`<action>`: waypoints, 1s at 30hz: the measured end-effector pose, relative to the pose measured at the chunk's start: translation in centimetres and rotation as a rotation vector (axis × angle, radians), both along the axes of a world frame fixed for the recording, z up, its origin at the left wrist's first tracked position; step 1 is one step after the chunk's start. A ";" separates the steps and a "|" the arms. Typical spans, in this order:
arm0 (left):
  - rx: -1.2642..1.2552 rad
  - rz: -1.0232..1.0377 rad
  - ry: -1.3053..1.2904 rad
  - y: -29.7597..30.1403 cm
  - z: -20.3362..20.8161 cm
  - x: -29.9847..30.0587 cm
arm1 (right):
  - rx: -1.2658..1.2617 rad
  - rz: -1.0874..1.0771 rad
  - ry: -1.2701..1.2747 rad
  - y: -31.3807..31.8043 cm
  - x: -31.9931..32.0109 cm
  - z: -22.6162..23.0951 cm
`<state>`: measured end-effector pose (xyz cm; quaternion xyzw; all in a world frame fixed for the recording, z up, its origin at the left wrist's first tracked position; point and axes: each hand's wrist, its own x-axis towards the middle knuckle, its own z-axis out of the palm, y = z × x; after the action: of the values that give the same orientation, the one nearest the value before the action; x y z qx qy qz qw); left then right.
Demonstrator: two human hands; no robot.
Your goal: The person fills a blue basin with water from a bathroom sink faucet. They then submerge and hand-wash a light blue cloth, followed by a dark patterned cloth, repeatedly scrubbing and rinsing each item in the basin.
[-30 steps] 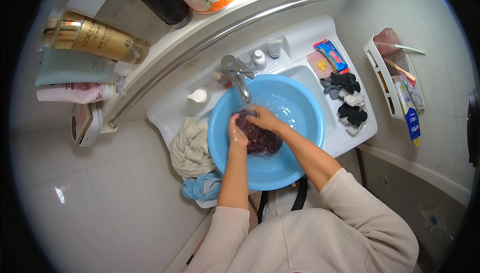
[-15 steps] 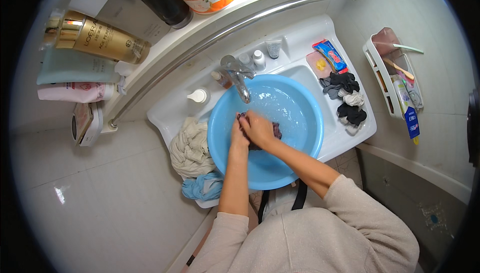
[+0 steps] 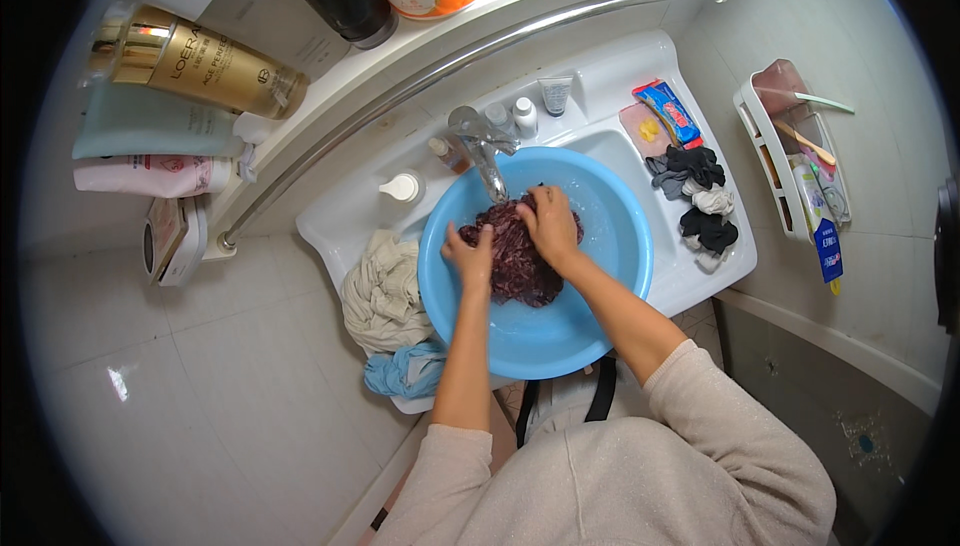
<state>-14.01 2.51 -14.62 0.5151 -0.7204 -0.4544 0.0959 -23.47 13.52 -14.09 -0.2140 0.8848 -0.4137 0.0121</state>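
A blue plastic basin (image 3: 622,291) sits on the white sink with water in its bottom. Inside it, under the chrome faucet (image 3: 488,151), lies a wet, crumpled dark maroon patterned cloth (image 3: 520,264), spread loosely. My left hand (image 3: 472,256) rests against the cloth's left edge, thumb and fingers apart. Across its upper right part lies my right hand (image 3: 549,230), fingers stretched out and resting on the fabric. Neither hand is closed around it.
Left of the basin are a beige garment (image 3: 385,291) and a light blue cloth (image 3: 405,371). Small dark and white socks (image 3: 705,201) and a blue packet (image 3: 668,113) lie on the right of the sink. A pump bottle (image 3: 403,188) stands behind, beneath a metal rail (image 3: 480,64).
My hands have moved apart from a bunched grip on the maroon cloth. The cloth has opened out into a wider heap. The view has shifted slightly.
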 end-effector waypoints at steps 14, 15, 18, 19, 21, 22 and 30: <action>1.168 0.520 0.536 0.0 -3.1 -1.8 | -0.392 0.477 -0.764 -0.2 1.4 0.1; 1.207 0.421 0.542 0.0 -1.2 -1.1 | -0.261 0.447 -0.719 -0.3 2.5 2.6; 1.478 0.012 0.742 -2.7 -4.1 1.7 | -0.015 0.498 -0.359 -0.4 6.2 8.3; 1.297 0.077 0.686 -0.7 0.1 -0.2 | 0.018 0.454 -0.227 -0.2 6.5 8.1; 1.237 0.117 0.709 0.3 1.3 -0.3 | 0.021 0.433 -0.155 -0.6 6.4 7.9; 1.231 0.141 0.723 0.8 0.5 -0.3 | 0.024 0.418 -0.119 -0.8 6.3 7.3; 1.035 0.307 0.496 1.5 -1.4 -1.1 | 0.155 0.154 -0.224 -2.4 2.0 2.6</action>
<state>-15.12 3.99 -16.05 0.4718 -0.2787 -0.8342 0.0623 -21.52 11.09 -11.49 -0.2322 0.8881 -0.3635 0.1592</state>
